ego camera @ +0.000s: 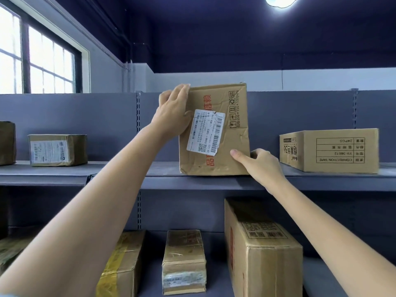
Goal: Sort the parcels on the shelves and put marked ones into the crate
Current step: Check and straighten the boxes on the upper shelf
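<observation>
A tall brown cardboard parcel (227, 133) with red print and a white shipping label (206, 132) stands upright on the upper grey shelf (120, 171). My left hand (171, 112) grips its upper left edge, fingers over the top corner and thumb on the front face. My right hand (262, 163) holds the lower right corner, thumb pressed on the front, fingers wrapped round the side. No crate is in view.
On the upper shelf, a small labelled box (57, 150) sits left and a wide "correction tape" carton (330, 150) right. The lower shelf holds a large carton (263, 249), a narrow taped box (184, 262) and a yellow-taped box (122, 266). A window is upper left.
</observation>
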Demonstrator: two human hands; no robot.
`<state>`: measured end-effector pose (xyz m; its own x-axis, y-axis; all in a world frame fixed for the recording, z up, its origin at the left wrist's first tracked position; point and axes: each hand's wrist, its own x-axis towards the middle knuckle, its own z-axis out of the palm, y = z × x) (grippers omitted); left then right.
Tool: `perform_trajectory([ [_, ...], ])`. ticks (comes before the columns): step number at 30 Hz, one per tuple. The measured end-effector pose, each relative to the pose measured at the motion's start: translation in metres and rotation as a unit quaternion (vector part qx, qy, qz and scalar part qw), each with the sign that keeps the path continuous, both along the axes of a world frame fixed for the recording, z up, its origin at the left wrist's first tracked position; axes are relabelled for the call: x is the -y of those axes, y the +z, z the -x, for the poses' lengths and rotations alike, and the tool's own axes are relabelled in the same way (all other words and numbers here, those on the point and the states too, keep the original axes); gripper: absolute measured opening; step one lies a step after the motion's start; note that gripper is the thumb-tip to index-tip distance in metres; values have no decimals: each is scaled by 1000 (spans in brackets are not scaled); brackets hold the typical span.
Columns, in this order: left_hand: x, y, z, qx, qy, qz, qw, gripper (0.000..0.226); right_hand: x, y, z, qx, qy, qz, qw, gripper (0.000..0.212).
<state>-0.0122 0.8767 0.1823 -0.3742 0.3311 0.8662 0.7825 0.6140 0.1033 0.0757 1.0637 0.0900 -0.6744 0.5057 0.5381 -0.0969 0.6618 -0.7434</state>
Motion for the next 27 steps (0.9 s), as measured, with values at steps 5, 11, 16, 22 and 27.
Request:
perform_trajectory([
  [5,15,-6,11,13,75,-12,997,61,-3,11,-1,21,66,48,996,33],
  [11,56,-26,31,103,76,-120,985,56,16,12,11,-86,251,150,952,32],
  [16,66,-67,46,171,14,-150,974,41,40,17,22,-159,266,128,942,40],
  [22,60,-91,63,226,-11,-176,958,49,42,16,31,-180,167,39,969,54],
  [27,51,-82,74,240,-17,-140,960,71,37,19,50,-73,114,-44,990,72],
])
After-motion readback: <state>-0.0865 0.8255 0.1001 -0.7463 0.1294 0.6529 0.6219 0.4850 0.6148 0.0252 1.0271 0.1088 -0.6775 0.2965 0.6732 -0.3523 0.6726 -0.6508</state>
